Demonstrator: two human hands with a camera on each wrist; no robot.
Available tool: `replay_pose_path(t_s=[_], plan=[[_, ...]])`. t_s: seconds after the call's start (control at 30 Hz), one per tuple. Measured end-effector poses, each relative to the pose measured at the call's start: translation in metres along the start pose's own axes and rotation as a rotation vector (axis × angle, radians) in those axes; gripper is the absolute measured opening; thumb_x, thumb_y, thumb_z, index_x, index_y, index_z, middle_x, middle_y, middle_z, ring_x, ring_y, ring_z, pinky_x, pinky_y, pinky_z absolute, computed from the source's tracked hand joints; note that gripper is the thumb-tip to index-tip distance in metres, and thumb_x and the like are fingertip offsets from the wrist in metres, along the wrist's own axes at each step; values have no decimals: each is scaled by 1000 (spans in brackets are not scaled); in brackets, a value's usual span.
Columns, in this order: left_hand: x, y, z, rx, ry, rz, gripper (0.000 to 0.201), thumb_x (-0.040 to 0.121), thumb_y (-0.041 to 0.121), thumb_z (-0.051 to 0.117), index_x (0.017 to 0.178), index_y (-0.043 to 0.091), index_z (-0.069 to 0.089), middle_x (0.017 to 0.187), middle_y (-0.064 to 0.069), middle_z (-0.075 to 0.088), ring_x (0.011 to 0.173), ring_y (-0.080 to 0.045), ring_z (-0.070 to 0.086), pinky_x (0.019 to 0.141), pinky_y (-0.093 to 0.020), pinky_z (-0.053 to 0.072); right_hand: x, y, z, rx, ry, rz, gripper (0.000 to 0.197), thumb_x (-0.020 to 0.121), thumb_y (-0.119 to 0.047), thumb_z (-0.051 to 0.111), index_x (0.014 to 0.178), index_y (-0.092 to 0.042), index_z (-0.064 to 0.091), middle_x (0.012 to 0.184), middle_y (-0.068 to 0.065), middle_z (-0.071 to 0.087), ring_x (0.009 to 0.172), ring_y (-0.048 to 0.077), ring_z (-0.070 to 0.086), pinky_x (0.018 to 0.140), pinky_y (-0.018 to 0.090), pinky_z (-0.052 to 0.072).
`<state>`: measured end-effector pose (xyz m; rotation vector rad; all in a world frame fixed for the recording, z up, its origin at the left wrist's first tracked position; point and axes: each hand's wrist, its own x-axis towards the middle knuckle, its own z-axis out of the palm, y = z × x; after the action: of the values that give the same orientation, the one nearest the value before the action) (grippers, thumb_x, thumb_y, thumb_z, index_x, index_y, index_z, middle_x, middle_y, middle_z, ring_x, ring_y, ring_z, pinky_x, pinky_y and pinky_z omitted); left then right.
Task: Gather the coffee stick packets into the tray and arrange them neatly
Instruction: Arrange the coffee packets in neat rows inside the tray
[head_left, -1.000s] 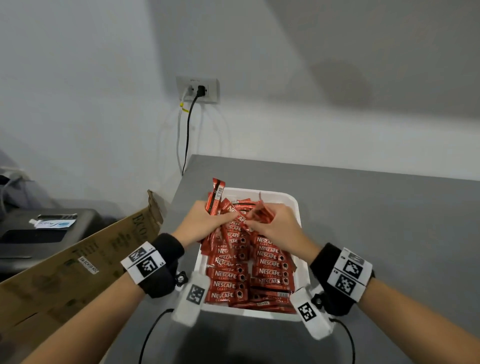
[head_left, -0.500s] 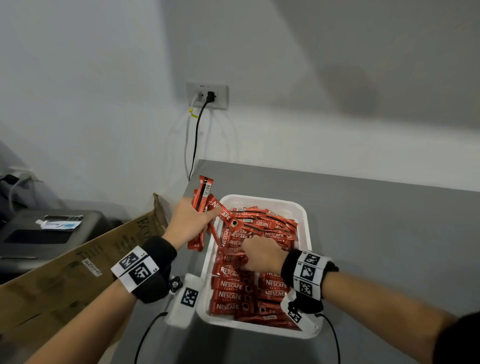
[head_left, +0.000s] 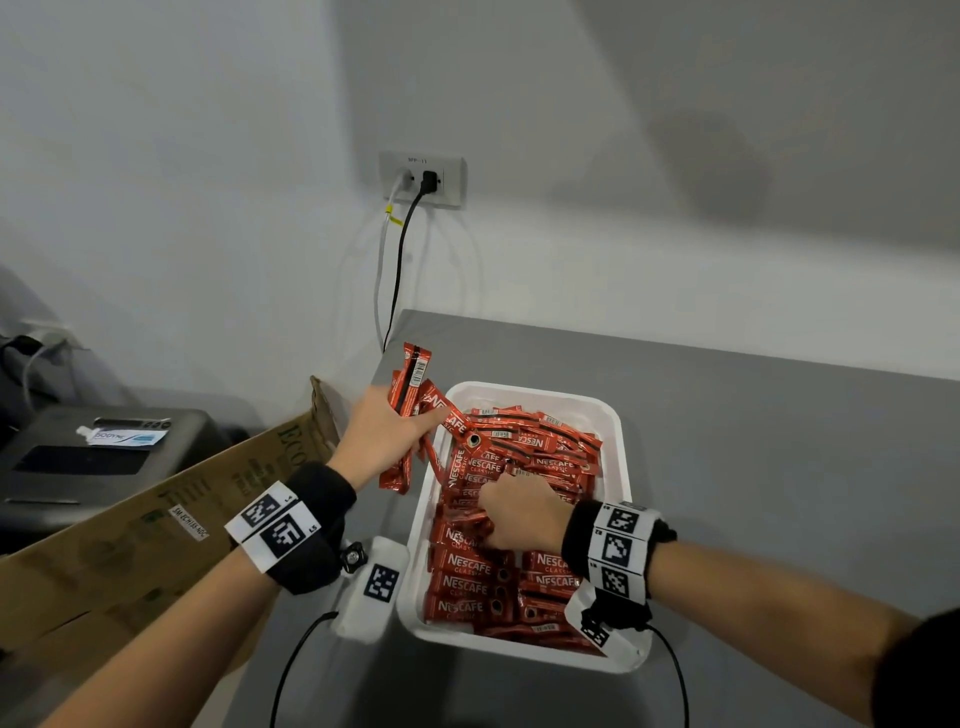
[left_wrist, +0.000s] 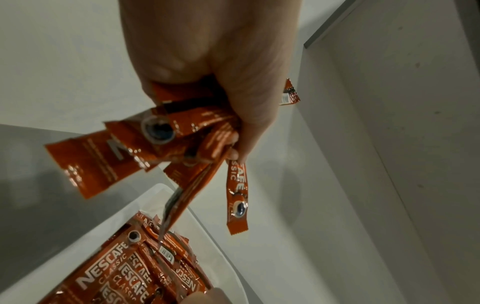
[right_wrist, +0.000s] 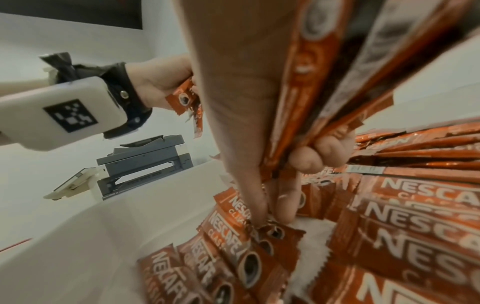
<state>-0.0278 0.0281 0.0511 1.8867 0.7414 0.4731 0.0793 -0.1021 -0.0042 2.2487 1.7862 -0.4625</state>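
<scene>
A white tray (head_left: 618, 431) on the grey table holds many red coffee stick packets (head_left: 467, 569), stacked flat near me and jumbled at the far end. My left hand (head_left: 387, 436) hovers over the tray's far left corner and grips a bunch of packets (head_left: 410, 379) that fan out above and below the fist (left_wrist: 207, 115). My right hand (head_left: 519, 512) is down in the middle of the tray, knuckles up. It clutches several packets (right_wrist: 324, 92) in the palm while thumb and forefinger (right_wrist: 270, 214) pinch the end of one lying packet (right_wrist: 275, 232).
A cardboard box flap (head_left: 156, 519) leans against the table's left edge. Beyond it stands a grey printer (head_left: 104, 457). A wall socket (head_left: 423, 179) with cables hangs above the table's far left corner. Bare grey tabletop (head_left: 779, 467) spreads to the right of the tray.
My right hand dropped from the far end of the tray to its middle and went in among the packets. My left hand moved left and outward with its bunch, to the tray's corner.
</scene>
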Motion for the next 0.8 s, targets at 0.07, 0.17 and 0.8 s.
replay_pose_path(t_s=[0.07, 0.17, 0.8], plan=[[0, 0, 1, 1, -7, 2, 24, 85, 21, 66, 65, 11, 57, 52, 3, 56, 38, -1, 51, 52, -19, 46, 0, -2, -1, -39, -19, -7, 21, 87, -22, 61, 84, -10, 44, 76, 3, 49, 69, 21, 50, 52, 29, 38], [1, 0, 1, -2, -8, 0, 25, 85, 21, 65, 63, 12, 56, 48, 6, 55, 38, -1, 50, 50, -17, 45, 0, -2, -3, -59, -30, 9, 20, 87, -17, 61, 83, -10, 42, 66, -1, 41, 64, 18, 48, 48, 26, 37], [0, -1, 2, -12, -19, 4, 24, 85, 21, 66, 65, 13, 55, 55, 2, 57, 40, -2, 52, 52, -19, 44, -6, -11, -3, 22, -107, -82, 36, 82, -36, 72, 85, -9, 48, 81, 5, 53, 70, 22, 50, 60, 31, 40]])
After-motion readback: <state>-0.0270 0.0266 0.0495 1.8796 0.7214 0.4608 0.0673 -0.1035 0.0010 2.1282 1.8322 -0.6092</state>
